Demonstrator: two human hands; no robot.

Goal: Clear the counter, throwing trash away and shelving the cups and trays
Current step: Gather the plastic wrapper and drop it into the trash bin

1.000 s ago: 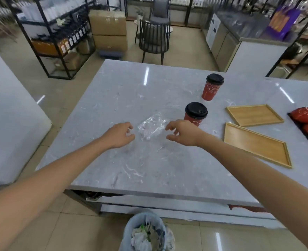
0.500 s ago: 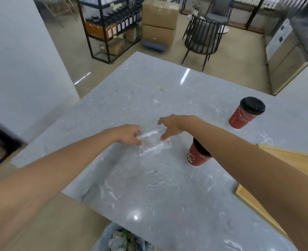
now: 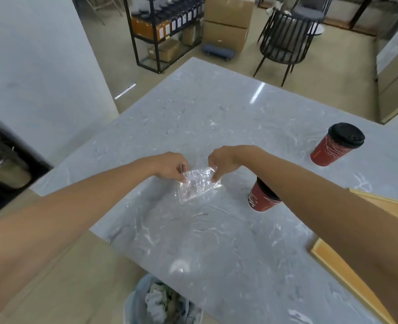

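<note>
A crumpled clear plastic wrapper (image 3: 196, 186) lies in the middle of the grey marble counter (image 3: 216, 118). My left hand (image 3: 172, 168) pinches its left edge and my right hand (image 3: 223, 161) pinches its right upper corner. A red paper cup with a black lid (image 3: 260, 199) stands just right of the wrapper, partly hidden under my right forearm. A second red lidded cup (image 3: 333, 146) stands farther right. Two wooden trays show at the right edge: one (image 3: 347, 277) near me and one (image 3: 385, 202) behind my arm.
A bin lined with a bag and holding trash (image 3: 163, 302) stands on the floor below the counter's near edge. A black shelf rack (image 3: 165, 26), cardboard boxes (image 3: 228, 22) and a black chair (image 3: 284, 40) stand beyond the counter. A white wall (image 3: 41, 66) rises at left.
Both hands closed in from either side of the wrapper and now pinch its edges. The view has swung left and down, bringing the bin closer.
</note>
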